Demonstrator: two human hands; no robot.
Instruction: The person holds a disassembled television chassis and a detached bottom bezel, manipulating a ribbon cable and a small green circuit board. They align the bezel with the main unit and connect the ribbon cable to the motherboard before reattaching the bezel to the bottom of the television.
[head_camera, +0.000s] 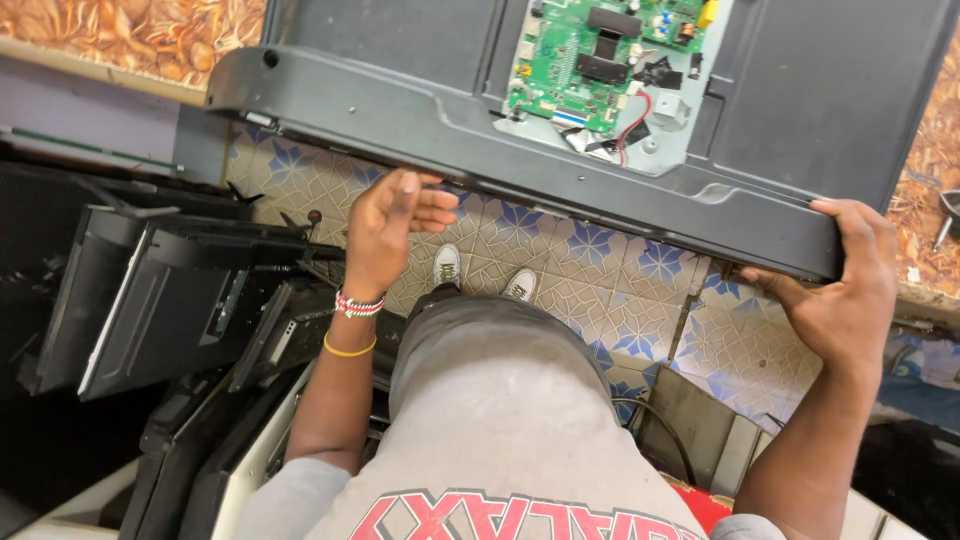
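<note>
While the right hand (850, 290) grips a dark television back panel's (800, 110) edge, its green circuit board (590, 60) lies exposed. Left hand (395, 225), fingers loosely curled, holds nothing just beneath the panel.

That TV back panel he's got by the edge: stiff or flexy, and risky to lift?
The panel looks wide and thin, so it probably flexes a little if lifted from one end. The right hand grips its corner and the left hand touches the lower edge; two-handed support seems wise. The exposed circuit board is likely fragile, so keep fingers clear.
</note>
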